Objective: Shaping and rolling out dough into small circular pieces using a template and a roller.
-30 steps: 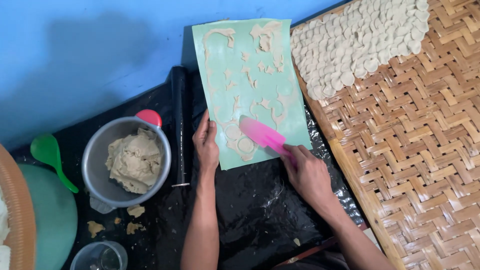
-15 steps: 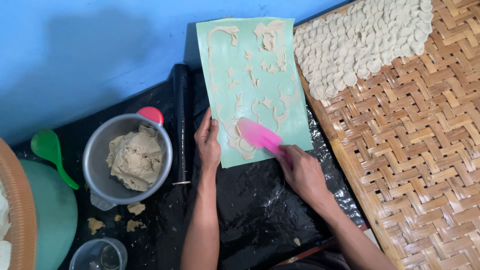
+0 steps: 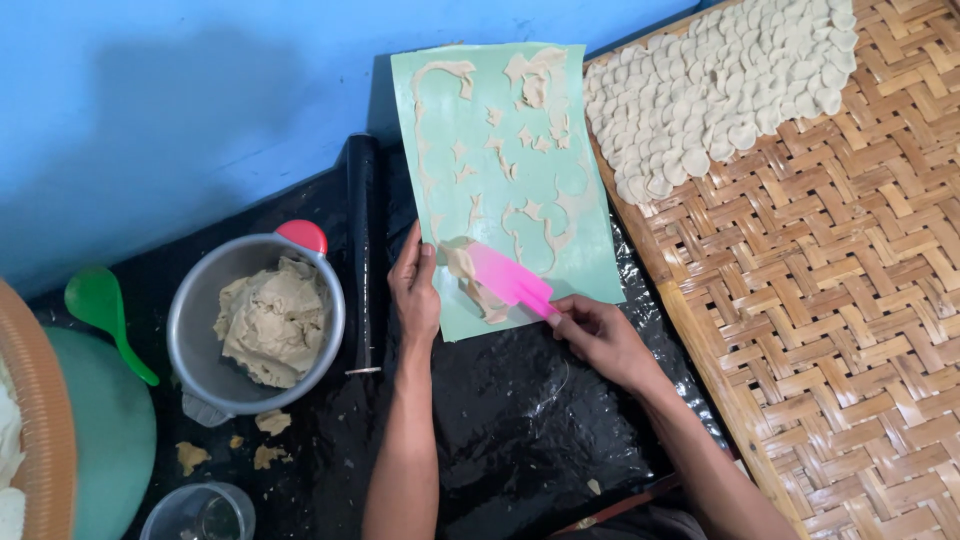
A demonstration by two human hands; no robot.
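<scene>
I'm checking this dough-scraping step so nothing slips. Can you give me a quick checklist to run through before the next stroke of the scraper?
1. Left hand pins the green mat at its near edge: ok.
2. Right hand grips the pink scraper by its handle: ok.
3. Scraper blade lies flat on the mat against the dough scraps: ok.
4. Bowl of dough sits within reach, left of the mat: ok.
5. Cut rounds on the woven tray are clear of the scraper: ok.
6. Mat lies flat, corners down: cannot tell.
</scene>
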